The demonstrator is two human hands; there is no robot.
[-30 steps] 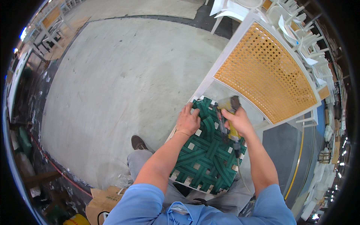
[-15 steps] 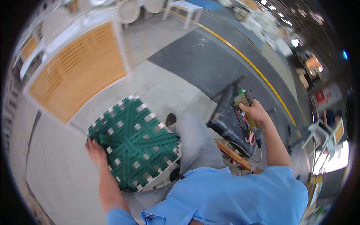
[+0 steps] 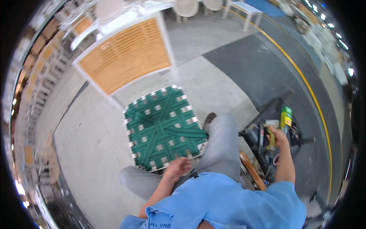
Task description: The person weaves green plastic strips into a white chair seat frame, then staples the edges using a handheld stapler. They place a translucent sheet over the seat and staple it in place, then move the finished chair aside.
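In front of me is a white chair whose seat (image 3: 167, 131) is woven from green straps, with white bands showing in the gaps. My left hand (image 3: 178, 168) is at the seat's near edge, over my lap, fingers loosely bent and nothing visible in them. On the right, my right hand (image 3: 280, 137) is closed around an olive staple gun (image 3: 272, 139), low over a black-topped stool (image 3: 253, 133). Beside it on the stool are a green-and-yellow box (image 3: 286, 116) and scissors with red-and-white handles (image 3: 276, 158).
The chair's tan woven back panel (image 3: 126, 53) in a white frame rises beyond the seat. A wooden bar (image 3: 252, 170) lies between my leg and the stool. White chairs (image 3: 185, 8) and a small white table (image 3: 246, 8) stand farther off. A yellow line (image 3: 305, 82) crosses the floor at right.
My left hand has left the seat's left edge and come to its near edge. My right hand has lowered the staple gun to the stool top. The view has swung left.
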